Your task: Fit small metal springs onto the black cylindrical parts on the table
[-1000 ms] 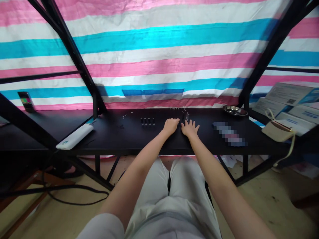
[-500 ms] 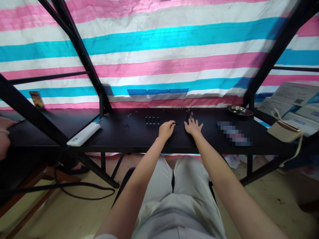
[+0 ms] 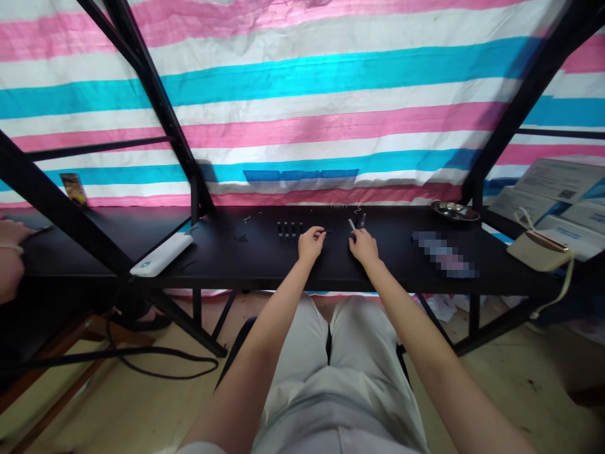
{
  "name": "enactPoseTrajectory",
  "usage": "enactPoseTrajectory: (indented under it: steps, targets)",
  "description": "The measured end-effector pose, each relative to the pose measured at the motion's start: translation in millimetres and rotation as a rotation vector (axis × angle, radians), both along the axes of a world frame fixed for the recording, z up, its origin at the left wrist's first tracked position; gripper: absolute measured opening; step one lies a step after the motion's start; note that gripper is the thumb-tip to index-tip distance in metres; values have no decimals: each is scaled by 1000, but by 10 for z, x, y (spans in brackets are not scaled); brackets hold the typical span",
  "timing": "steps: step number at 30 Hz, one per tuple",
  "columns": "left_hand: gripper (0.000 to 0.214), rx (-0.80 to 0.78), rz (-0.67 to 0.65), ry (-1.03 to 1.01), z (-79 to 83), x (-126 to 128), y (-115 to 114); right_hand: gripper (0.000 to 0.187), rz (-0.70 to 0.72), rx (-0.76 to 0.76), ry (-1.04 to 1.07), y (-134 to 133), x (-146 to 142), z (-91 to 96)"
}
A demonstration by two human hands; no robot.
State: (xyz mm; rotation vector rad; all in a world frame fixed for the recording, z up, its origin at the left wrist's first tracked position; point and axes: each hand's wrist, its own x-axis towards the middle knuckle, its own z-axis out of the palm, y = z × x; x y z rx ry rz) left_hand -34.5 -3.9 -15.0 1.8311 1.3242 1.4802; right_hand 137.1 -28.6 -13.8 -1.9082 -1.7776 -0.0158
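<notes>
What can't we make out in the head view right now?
All in the head view:
Dark piece at the left hand: too small to identify, partly covered by that hand.
Pale stick at the right hand: near end hidden by that hand.
Pixelated item: details masked by mosaic.
Co-worker's hand: cut off by left edge.

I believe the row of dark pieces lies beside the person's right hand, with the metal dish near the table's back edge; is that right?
Not quite: the head view shows the row of dark pieces beside the left hand, not the right hand; the metal dish is where you say.
</notes>
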Motion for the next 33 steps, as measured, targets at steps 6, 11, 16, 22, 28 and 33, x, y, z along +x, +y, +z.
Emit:
enactPoseTrajectory:
  steps: [6, 11, 16, 22, 28, 33]
  targets:
    - [14, -18, -10, -32, 38, -15, -32, 19, 228, 252, 130, -47, -67, 91]
    - [13, -21, -24, -58, 67, -16, -60, 15, 365, 276, 260, -74, -98, 108]
    - [14, -42, -90, -140, 76, -8, -44, 11, 378, 286, 417, -64, -65, 96]
    - [17, -84, -202, -280, 74, -3, -10, 11, 385, 319, 580, -11, -29, 55]
    - [22, -147, -218, -324, 110, -24, -41, 10, 381, 245, 588, 7, -35, 42]
    - [26, -232, -269, -385, 113, -32, -30, 11, 386, 210, 717, 65, -16, 7]
